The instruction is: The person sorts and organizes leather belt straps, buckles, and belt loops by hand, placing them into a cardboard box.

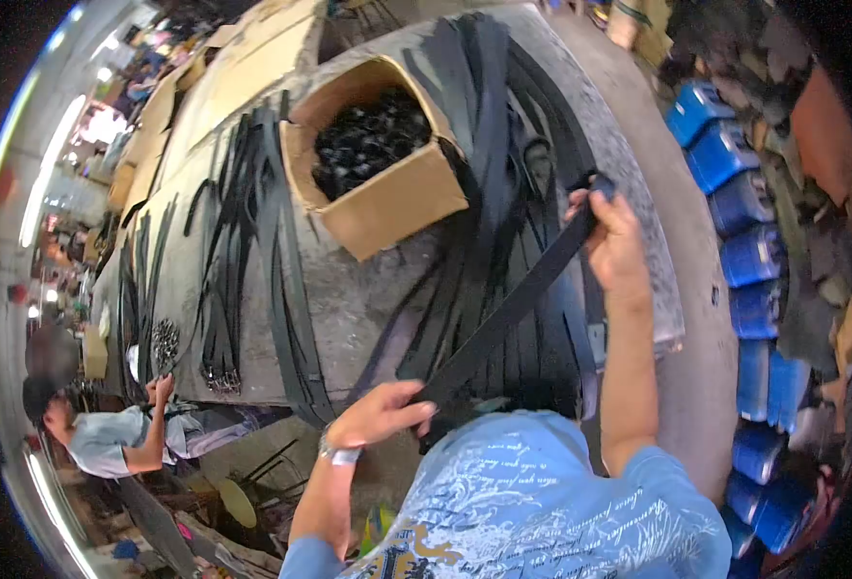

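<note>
A long black strap (513, 311) runs diagonally in front of my body, drawn fairly straight between both hands. My right hand (614, 236) is closed on its upper end, where a small dark piece shows at the fingers; I cannot make out what that is. My left hand (378, 422), with a band on its wrist, pinches the lower part of the strap near my shirt. Beneath and beyond it, many similar black straps (479, 125) lie lengthwise over the table. An open cardboard box (402, 207) filled with small shiny black pieces (373, 140) stands left of them.
More strap bundles lie on the grey table (349, 328) to the left, some with metal ends (221, 378). Another person (117, 439) works at the left with strap ends in hand. Blue plastic bins (746, 256) line the right side past the aisle. Cardboard (243, 68) covers the table's far part.
</note>
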Demonstrator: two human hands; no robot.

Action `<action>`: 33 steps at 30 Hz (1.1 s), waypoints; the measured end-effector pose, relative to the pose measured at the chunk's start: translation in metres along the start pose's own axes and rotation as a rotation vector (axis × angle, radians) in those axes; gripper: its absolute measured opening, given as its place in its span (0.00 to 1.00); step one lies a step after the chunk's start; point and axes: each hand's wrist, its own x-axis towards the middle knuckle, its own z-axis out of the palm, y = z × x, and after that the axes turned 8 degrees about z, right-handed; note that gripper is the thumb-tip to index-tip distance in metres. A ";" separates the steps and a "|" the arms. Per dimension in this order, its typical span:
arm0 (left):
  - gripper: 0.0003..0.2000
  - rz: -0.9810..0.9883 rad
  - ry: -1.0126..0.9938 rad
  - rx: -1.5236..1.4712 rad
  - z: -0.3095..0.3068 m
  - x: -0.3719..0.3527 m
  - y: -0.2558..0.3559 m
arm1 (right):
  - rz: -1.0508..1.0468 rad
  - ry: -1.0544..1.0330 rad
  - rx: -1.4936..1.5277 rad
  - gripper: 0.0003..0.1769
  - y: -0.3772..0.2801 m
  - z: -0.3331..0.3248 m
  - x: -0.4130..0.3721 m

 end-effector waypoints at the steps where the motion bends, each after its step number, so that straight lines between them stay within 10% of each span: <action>1: 0.12 -0.027 0.059 0.017 -0.011 -0.024 -0.004 | -0.032 0.005 -0.019 0.10 -0.008 0.002 0.012; 9: 0.09 -0.155 0.471 -0.173 -0.065 -0.163 -0.052 | -0.280 -0.075 -0.253 0.12 -0.075 0.053 0.083; 13: 0.09 -0.240 0.360 -0.037 -0.095 -0.198 -0.088 | -0.487 -0.181 -0.184 0.11 -0.110 0.135 0.111; 16: 0.11 -0.109 0.414 -0.163 -0.097 -0.193 -0.078 | -0.496 -0.262 -0.298 0.26 -0.148 0.201 0.173; 19: 0.07 0.148 0.531 -0.126 -0.104 -0.152 -0.051 | -0.323 -0.382 -0.418 0.12 -0.151 0.289 0.219; 23: 0.10 0.317 0.710 -0.296 -0.111 -0.062 0.002 | -0.404 -0.013 -0.778 0.21 -0.083 0.274 0.232; 28: 0.11 0.371 0.533 -0.432 -0.134 0.000 -0.004 | -0.472 -0.185 -0.918 0.35 0.066 0.221 0.070; 33: 0.12 0.297 0.382 -0.473 -0.138 -0.002 -0.010 | 0.157 -0.269 -0.909 0.22 0.150 0.157 -0.024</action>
